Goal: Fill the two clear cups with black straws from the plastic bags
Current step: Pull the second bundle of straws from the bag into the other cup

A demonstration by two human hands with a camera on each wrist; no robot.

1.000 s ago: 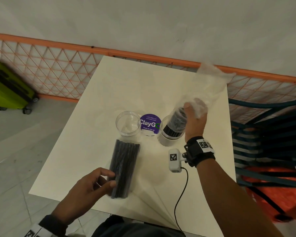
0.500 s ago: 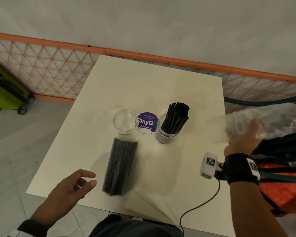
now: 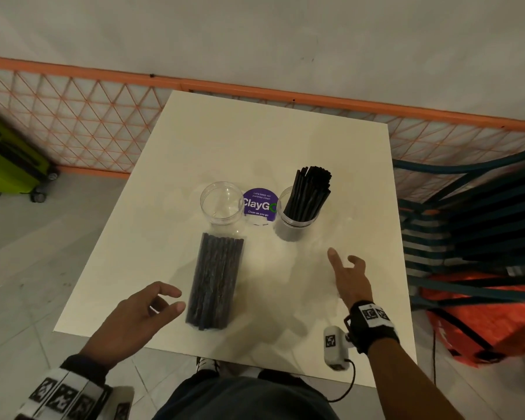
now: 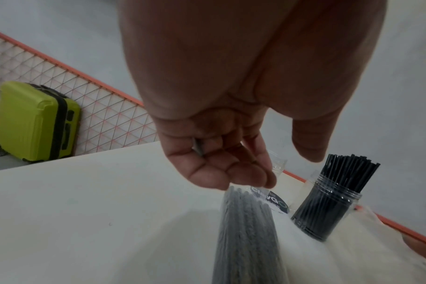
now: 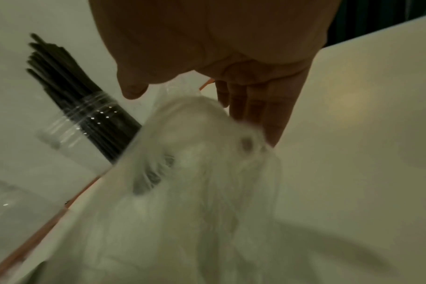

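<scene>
An empty clear cup [image 3: 222, 203] stands mid-table. Right of it, a second clear cup [image 3: 297, 221] holds a bundle of black straws [image 3: 309, 192] that lean right. A full plastic bag of black straws [image 3: 215, 280] lies flat in front of the empty cup. My left hand [image 3: 173, 300] hovers by the bag's near left end, fingers loosely curled, holding nothing. My right hand [image 3: 343, 259] hangs over the table right of the bag with straight fingers. In the right wrist view a blurred, empty clear bag [image 5: 207, 182] lies under those fingertips [image 5: 272, 134]; I cannot tell whether they touch it.
A purple round ClayGo sticker [image 3: 259, 204] sits between the cups. The white table [image 3: 255, 131] backs onto an orange mesh fence [image 3: 103, 122]. Stacked dark chairs [image 3: 473, 225] and an orange bag [image 3: 482, 316] stand to the right, a lime suitcase [image 3: 9, 159] to the left.
My right hand pulled the clear bag off the straws in the right cup, swung it out over the chairs, and has come back over the table. My left hand let go of the full bag.
</scene>
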